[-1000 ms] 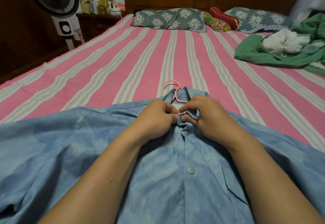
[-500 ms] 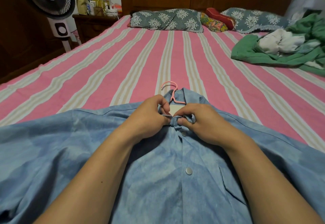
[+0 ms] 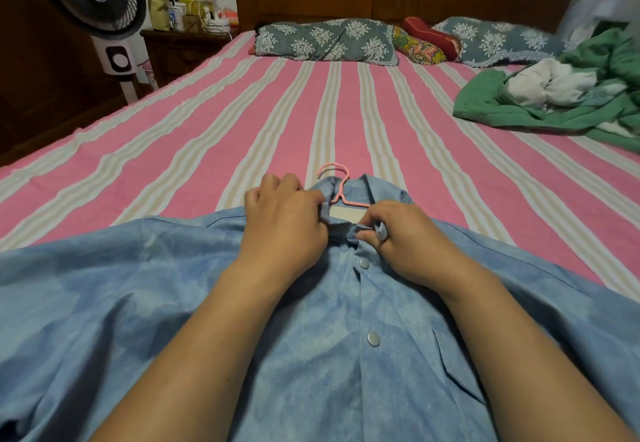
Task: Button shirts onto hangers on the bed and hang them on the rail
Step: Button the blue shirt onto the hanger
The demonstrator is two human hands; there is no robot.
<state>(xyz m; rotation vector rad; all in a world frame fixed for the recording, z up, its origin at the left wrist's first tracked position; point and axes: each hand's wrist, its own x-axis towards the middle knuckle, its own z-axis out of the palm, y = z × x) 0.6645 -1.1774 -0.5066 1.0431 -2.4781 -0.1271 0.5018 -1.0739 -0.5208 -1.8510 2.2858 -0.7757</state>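
Pinching the collar edges at frame centre, the left hand point(image 3: 284, 219) and right hand point(image 3: 405, 233) work the top button of a blue shirt point(image 3: 311, 355) spread on the bed point(image 3: 207, 136), pink hanger point(image 3: 337, 185) inside. Next, likely lifting it by the hook.

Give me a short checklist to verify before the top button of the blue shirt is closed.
1. Shirt lies flat on the bed: ok.
2. Hanger sits inside the collar, hook out: ok.
3. Left hand holds its collar side: ok.
4. Right hand pinches the other side: ok.
5. Two lower buttons closed: ok.
6. Top button lined up with its hole: cannot tell, fingers hide it.
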